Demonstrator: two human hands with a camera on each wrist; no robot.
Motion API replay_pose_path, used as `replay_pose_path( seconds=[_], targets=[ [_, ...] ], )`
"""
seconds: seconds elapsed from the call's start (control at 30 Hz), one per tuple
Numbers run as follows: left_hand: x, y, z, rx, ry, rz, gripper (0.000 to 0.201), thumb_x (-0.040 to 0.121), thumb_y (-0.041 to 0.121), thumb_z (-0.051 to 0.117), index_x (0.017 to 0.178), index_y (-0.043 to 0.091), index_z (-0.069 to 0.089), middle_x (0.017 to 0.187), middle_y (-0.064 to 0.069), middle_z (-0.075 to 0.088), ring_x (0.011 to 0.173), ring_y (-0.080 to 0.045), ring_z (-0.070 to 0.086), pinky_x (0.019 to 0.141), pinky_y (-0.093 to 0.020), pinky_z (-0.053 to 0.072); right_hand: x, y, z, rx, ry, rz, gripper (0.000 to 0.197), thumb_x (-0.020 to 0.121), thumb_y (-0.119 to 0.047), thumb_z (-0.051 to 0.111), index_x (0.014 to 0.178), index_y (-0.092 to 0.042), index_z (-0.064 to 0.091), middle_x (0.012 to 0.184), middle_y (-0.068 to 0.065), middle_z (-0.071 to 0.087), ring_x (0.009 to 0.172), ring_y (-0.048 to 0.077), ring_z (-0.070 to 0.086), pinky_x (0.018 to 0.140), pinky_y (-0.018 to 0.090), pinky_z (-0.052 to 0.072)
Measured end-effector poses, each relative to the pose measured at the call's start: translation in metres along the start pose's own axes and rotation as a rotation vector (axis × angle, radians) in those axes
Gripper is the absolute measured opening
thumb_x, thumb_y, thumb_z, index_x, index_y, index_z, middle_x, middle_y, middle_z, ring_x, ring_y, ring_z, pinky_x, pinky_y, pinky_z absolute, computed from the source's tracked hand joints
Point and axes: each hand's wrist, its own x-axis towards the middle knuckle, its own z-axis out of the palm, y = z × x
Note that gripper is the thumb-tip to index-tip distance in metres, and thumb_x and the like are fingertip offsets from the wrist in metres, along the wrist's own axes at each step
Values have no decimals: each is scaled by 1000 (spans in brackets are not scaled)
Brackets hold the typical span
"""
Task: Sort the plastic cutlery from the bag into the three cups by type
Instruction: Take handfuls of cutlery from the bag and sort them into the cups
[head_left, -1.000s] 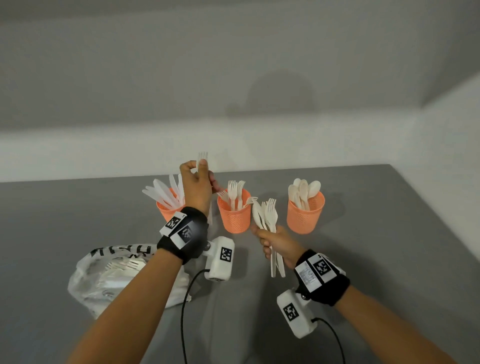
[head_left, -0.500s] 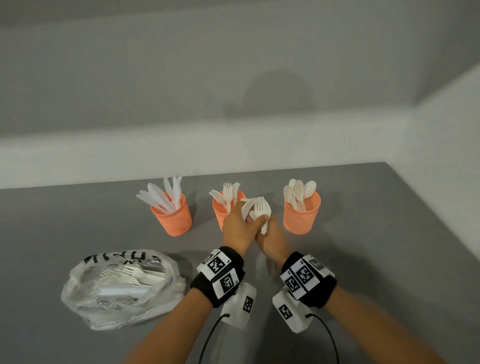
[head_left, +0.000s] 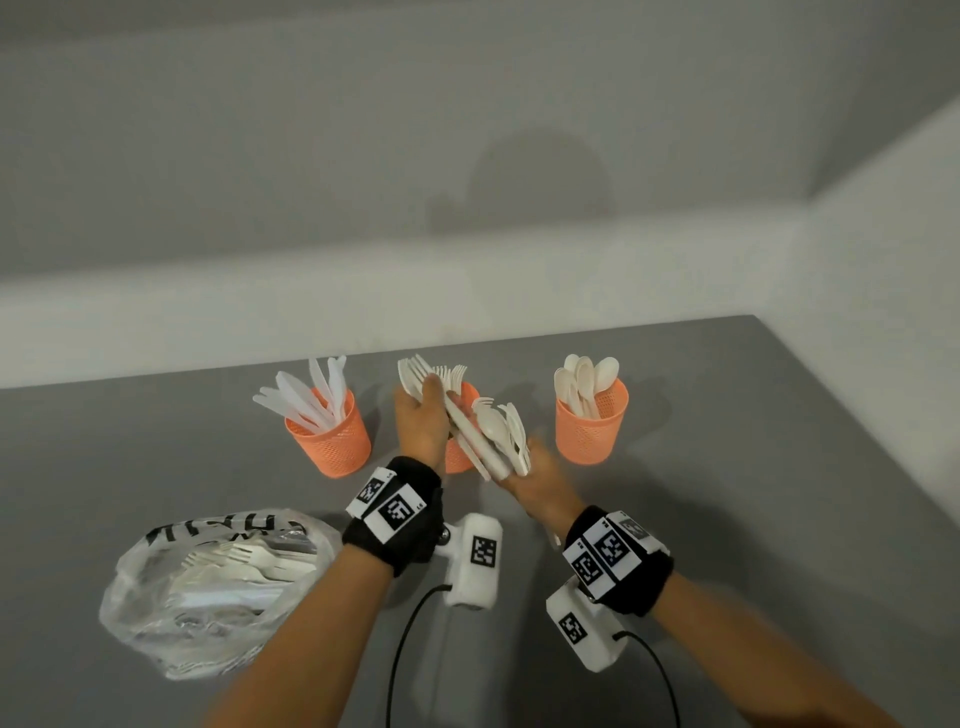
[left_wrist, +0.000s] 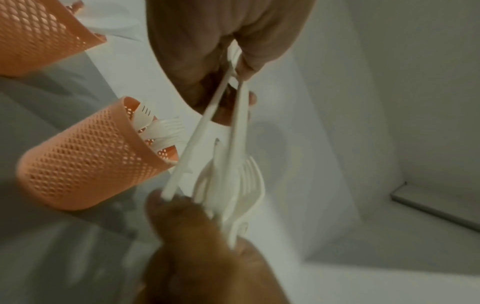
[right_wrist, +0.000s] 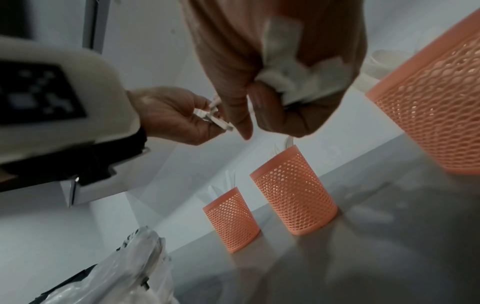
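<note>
Three orange mesh cups stand in a row: knife cup (head_left: 328, 434), fork cup (head_left: 464, 457) and spoon cup (head_left: 591, 431). My left hand (head_left: 423, 415) is in front of the fork cup and pinches two white forks (head_left: 467, 436). Their heads point up over that cup and their handles (left_wrist: 221, 107) slant down toward my right hand (head_left: 535, 475). The right hand grips a bundle of mixed cutlery (head_left: 501, 428), forks and a spoon, heads tilted up and left. The wrist views show the left fingers (left_wrist: 244, 65) on the handles and the bundle's ends (right_wrist: 293, 82) in my right fist.
A clear plastic bag (head_left: 208, 587) with black print lies at the lower left and holds several more white pieces. The grey table (head_left: 753, 519) ends at a white wall behind the cups and at an edge on the right.
My left hand left the knife cup, came across to the bundle, and now holds forks pulled from it at the fork cup. The bundle in my right hand has tilted leftward.
</note>
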Motion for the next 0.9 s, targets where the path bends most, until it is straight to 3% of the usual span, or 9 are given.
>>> replay_pose_path(
  seconds=[0.07,0.17,0.37,0.4,0.5,0.57,0.67,0.77,0.9],
  targets=[
    [3,5,-1,-38,5,0,29,97,9,37,69,8,44,40,5,49,37,-10,49,38,-20,42,-1,1,3,-6,-4,20,35,85,-18,64,112,-4,49,80,1,52,75,16,50,72,34,43],
    [0,11,0,70,-34,23,10,94,6,46,84,8,47,37,9,42,29,-2,35,33,-14,29,-2,3,2,-76,91,-22,27,88,-14,58,110,-2,47,81,-1,51,75,16,49,72,29,38],
    [-31,-4,15,328,-198,20,14,81,13,67,68,15,62,56,8,54,47,0,51,53,-18,42,2,3,-3,-173,227,-115,25,89,-15,50,111,-3,43,84,6,59,77,25,58,67,34,45],
    [-36,-8,19,337,-216,8,10,80,15,69,71,15,64,58,7,57,52,-3,55,58,-23,47,2,2,-2,-185,222,-130,27,89,-22,49,109,-6,42,85,7,61,77,27,60,68,37,48],
    [-43,-14,28,294,-201,-16,7,84,13,64,90,12,65,84,-17,68,79,-35,65,76,-47,53,1,1,0,-193,202,-87,44,79,-54,42,106,-20,38,90,3,63,81,24,64,73,45,54],
    [-40,-15,28,249,-187,-92,16,90,15,56,101,7,63,79,-20,66,70,-35,62,61,-43,51,1,0,-2,-109,193,-63,47,77,-51,53,110,-21,41,95,-1,61,87,21,63,78,42,54],
    [-31,-14,22,51,-179,-285,21,96,16,41,81,9,53,51,-3,42,35,-7,37,34,-18,28,1,-1,-8,-15,180,-63,43,80,-22,68,114,-10,45,96,-1,60,91,19,61,81,33,51],
    [-28,-18,22,-59,-169,-365,27,97,21,38,76,8,49,55,-3,41,34,-6,34,30,-15,22,0,-1,-7,-61,206,-108,41,78,-26,70,109,-10,50,90,-3,61,86,16,63,77,35,53],
    [-39,-18,29,19,-230,-241,19,91,28,55,84,11,57,56,1,43,35,-1,39,33,-12,29,0,-1,-4,-121,172,-125,42,80,-29,64,113,-9,49,89,-5,62,86,19,65,78,41,54]
  ],
)
